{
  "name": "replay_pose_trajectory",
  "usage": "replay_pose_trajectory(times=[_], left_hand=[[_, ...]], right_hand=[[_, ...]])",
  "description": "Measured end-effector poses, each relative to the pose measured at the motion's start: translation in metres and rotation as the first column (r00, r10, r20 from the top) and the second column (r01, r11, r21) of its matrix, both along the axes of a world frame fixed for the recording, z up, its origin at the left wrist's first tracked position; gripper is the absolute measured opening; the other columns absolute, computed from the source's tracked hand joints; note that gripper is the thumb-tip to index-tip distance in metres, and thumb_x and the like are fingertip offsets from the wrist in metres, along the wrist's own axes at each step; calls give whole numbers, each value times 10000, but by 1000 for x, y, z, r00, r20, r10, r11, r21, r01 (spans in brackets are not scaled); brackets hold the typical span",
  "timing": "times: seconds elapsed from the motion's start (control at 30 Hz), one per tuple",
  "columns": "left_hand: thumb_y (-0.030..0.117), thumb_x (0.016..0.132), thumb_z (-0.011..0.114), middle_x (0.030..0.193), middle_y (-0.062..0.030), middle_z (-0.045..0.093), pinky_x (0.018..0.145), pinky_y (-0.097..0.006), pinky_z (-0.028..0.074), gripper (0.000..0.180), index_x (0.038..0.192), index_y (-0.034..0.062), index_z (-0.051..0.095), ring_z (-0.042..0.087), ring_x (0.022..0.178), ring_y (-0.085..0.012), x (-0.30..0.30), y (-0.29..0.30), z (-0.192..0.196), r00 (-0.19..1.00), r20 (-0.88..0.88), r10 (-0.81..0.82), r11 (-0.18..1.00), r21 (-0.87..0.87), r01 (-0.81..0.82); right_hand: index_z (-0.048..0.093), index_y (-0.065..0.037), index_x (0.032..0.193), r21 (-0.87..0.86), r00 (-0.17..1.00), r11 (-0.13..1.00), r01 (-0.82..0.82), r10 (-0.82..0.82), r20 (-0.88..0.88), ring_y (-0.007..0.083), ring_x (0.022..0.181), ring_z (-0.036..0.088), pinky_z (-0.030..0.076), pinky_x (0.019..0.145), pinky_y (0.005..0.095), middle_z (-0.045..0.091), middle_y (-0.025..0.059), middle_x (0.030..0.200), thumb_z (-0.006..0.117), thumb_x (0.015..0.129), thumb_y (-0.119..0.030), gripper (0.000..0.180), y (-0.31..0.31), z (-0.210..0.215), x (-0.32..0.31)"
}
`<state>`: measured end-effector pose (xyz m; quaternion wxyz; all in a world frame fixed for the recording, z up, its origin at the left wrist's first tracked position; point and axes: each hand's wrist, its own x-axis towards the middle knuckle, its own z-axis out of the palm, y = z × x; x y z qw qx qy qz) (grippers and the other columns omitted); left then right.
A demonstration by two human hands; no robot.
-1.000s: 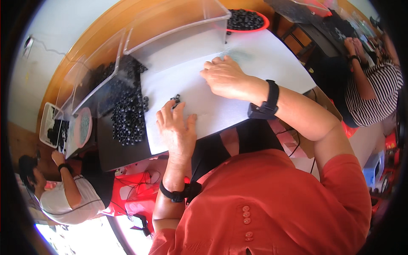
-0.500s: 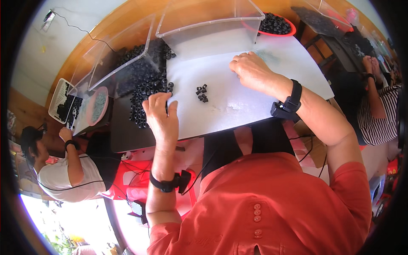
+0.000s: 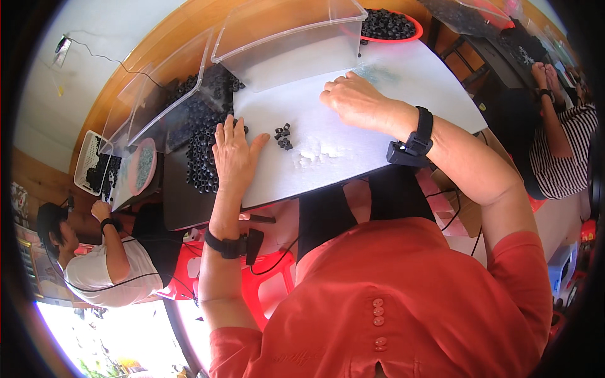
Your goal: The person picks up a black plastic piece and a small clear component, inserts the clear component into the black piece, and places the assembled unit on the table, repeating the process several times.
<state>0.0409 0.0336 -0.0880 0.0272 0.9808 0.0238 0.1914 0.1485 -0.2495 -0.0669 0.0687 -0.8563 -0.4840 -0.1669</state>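
My left hand (image 3: 234, 154) has slid back from the rings (image 3: 283, 137), which now lie clear just right of it on the white sheet (image 3: 328, 151); its fingers are spread flat, holding nothing. My right hand (image 3: 354, 101) stays curled; whether it grips anything I cannot tell. The pile (image 3: 201, 148) is half hidden behind the bin (image 3: 287, 47).

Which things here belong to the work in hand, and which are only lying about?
In use: left hand, right hand, small cluster of black ring parts, heap of black rings, white board.
Lying about: red bowl of rings, clear plastic bin.
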Motion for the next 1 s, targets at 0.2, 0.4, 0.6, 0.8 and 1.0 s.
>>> replay_pose_trajectory(times=[0.2, 0.4, 0.6, 0.8, 1.0], left_hand=[[397, 943, 625, 1473, -157, 489, 1074, -490, 363, 528, 1319, 27, 596, 426, 1365, -360, -9, -6, -4, 993, 74, -96, 995, -12, 97], [184, 832, 724, 1233, -113, 657, 1008, -475, 411, 297, 1090, 37, 703, 550, 1248, -334, -17, -11, 2, 950, 183, -254, 950, -135, 280], [80, 775, 736, 1134, -114, 686, 929, -430, 482, 232, 1002, 33, 719, 598, 1164, -327, -22, -6, 5, 881, 260, -396, 834, -299, 463], [68, 803, 714, 1122, -112, 681, 910, -385, 498, 225, 1023, 18, 722, 587, 1058, -304, -22, -11, 21, 918, 292, -269, 893, -282, 351], [56, 846, 652, 1117, -80, 673, 900, -390, 484, 234, 1070, 31, 716, 559, 1020, -297, 12, 1, 24, 940, 235, -246, 940, -178, 291]], right_hand=[[670, -30, 820, 33, 997, 999, -1, -2, 71, 320, 872, 670, 470, 787, 471, 694, 128, 867, 597, 794, -20, 78, 1, -1, -3], [668, -37, 787, 11, 998, 1000, -15, 14, 64, 304, 826, 676, 464, 766, 453, 688, 111, 813, 602, 791, -33, 66, -2, 2, -16], [642, -19, 850, -113, 998, 993, 24, -17, 62, 295, 872, 641, 440, 815, 413, 648, 125, 889, 586, 792, -24, 81, -7, 5, -48], [665, -42, 741, 44, 978, 998, 54, -62, 198, 297, 760, 649, 460, 746, 425, 649, 139, 785, 620, 778, -64, 62, -7, -4, -49], [657, -30, 740, 32, 993, 997, 67, -70, 97, 306, 766, 649, 476, 710, 425, 649, 141, 792, 620, 764, -50, 49, -10, 2, -60]])
